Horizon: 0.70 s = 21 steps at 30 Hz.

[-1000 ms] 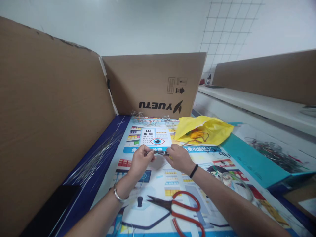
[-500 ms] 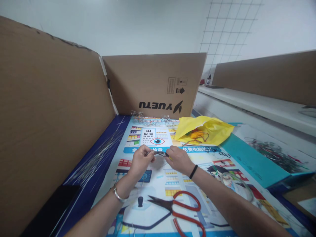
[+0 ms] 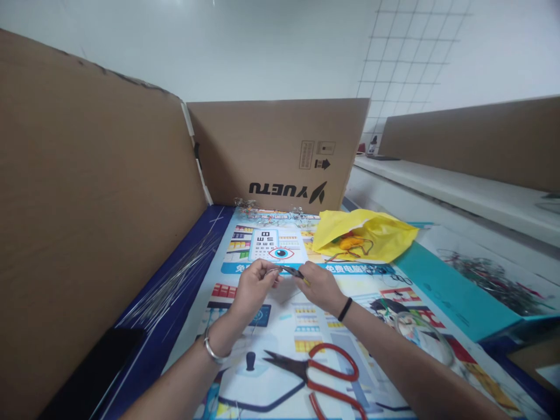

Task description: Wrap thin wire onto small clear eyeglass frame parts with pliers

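My right hand [image 3: 318,286] is closed round the handles of small pliers [image 3: 292,271], whose dark jaws point left. Opposite it, my left hand [image 3: 258,283] pinches a thin wire [image 3: 272,270] at the jaws' tip; the wire's far end is too fine to follow. Both hands are raised over the printed mat [image 3: 280,326]. Below them lie scissors [image 3: 301,370] with red handles and dark blades pointing left.
A yellow bag [image 3: 371,233] with orange cord stands behind my right hand. Thin straight wires [image 3: 170,286] lie at left. A teal box [image 3: 455,291] at right holds tangled wire pieces [image 3: 494,283]. Cardboard panels [image 3: 271,146] wall the back and left. A coil of clear wire [image 3: 424,338] lies near my right forearm.
The pliers have turned a little, their jaws now slanting up to the left. Both hands stay close together at nearly the same place. The whole view has shifted slightly.
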Each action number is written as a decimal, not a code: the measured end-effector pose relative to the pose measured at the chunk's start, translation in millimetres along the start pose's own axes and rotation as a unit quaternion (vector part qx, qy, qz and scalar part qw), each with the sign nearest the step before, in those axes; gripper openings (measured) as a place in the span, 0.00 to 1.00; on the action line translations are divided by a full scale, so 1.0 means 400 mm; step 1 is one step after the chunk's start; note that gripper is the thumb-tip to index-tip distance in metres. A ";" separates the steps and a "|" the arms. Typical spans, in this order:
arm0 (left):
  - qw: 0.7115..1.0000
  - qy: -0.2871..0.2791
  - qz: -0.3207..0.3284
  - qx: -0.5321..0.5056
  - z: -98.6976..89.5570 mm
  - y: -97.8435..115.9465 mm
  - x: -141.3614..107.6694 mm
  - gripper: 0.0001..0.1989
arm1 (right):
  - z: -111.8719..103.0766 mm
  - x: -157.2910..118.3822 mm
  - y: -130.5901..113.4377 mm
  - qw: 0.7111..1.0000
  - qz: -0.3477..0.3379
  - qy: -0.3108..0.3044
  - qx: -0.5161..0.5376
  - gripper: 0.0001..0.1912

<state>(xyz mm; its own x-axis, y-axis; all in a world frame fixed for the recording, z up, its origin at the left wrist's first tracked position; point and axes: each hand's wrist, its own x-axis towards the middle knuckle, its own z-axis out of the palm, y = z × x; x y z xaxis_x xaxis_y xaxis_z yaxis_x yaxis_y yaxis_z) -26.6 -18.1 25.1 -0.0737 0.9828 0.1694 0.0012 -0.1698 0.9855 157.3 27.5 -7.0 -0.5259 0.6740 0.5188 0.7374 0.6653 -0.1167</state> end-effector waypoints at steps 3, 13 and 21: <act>1.000 -0.001 0.011 0.006 -0.001 0.003 -0.001 0.06 | 0.004 0.000 0.004 1.000 0.004 0.027 0.009 0.10; 0.999 -0.003 0.051 0.006 -0.007 -0.001 -0.005 0.05 | -0.007 0.001 0.010 0.995 -0.021 0.098 -0.029 0.11; 0.975 -0.003 0.205 0.090 -0.015 0.000 -0.023 0.06 | -0.014 0.001 0.012 0.994 -0.023 0.103 -0.026 0.13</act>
<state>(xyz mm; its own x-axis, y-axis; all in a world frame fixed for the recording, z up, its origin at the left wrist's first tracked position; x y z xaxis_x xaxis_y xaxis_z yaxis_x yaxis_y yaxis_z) -31.8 -27.5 23.5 -0.0241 0.8360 0.5481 0.2035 -0.5327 0.8215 163.2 29.2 -2.5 -0.4657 0.5598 0.6854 0.7386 0.6724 -0.0473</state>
